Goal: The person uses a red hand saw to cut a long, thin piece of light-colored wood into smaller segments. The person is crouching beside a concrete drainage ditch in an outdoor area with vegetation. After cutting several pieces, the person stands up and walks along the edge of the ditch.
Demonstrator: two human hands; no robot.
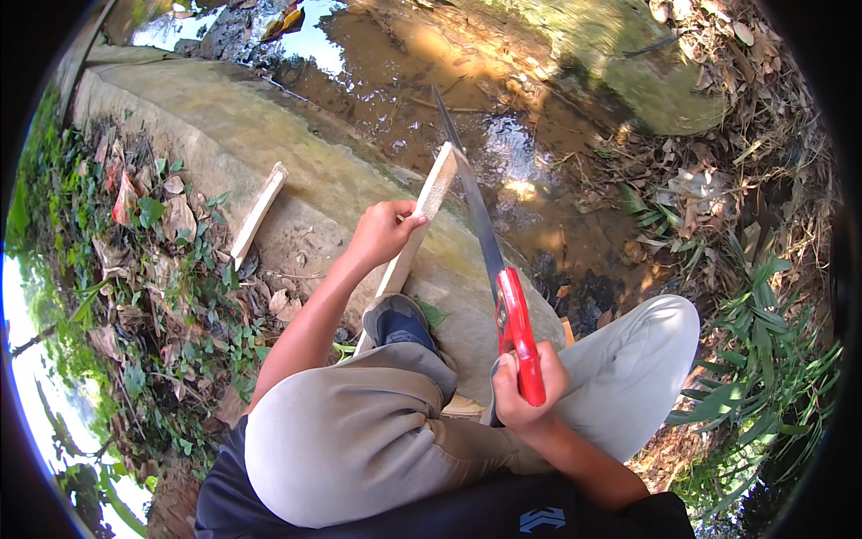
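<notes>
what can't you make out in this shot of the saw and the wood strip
- Head view: the lower end of the wood strip is hidden behind the shoe and knee.
- The lower part of the saw handle is covered by the right hand.
- The saw's teeth are too small to tell.
- The left hand fingertips wrap behind the strip, out of sight.
- The second wood strip has its lower end lost among leaves.

A second strip of pale wood [259, 212] is seen lying loose on a mossy concrete slab [224, 126] beside a shallow channel of muddy water [422, 81]. Dry fallen leaves [718, 180] are scattered along the far bank, and green weeds [171, 296] are seen at the slab's edge.
</notes>
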